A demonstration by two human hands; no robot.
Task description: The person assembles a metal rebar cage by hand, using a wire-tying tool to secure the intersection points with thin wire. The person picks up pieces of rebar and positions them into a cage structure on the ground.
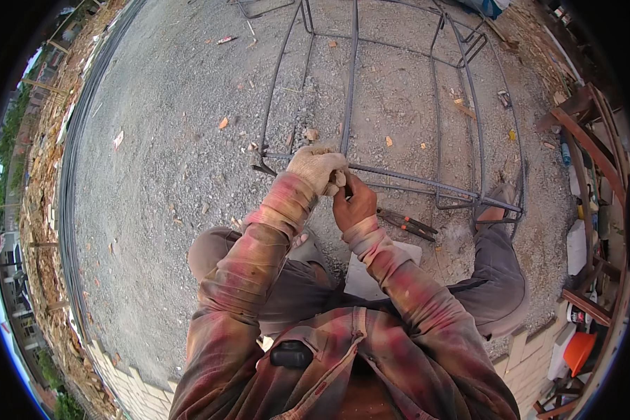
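Observation:
A cage of steel reinforcing bars [427,185] lies on the gravel ground in front of me. My left hand [316,166], in a dirty light work glove, is closed on the bars where a long bar crosses a stirrup at the cage's near end. My right hand [355,204] is bare and closed right beside it, touching the glove; what it grips is hidden by the fingers. A pair of pliers [407,223] with dark handles lies on the ground just right of my right hand.
My right foot [495,208] rests inside the cage's near right corner. Long steel rods [73,210] curve along the left. Timber and clutter stand at the right edge, with an orange container [578,351]. Bricks [525,357] line the lower right.

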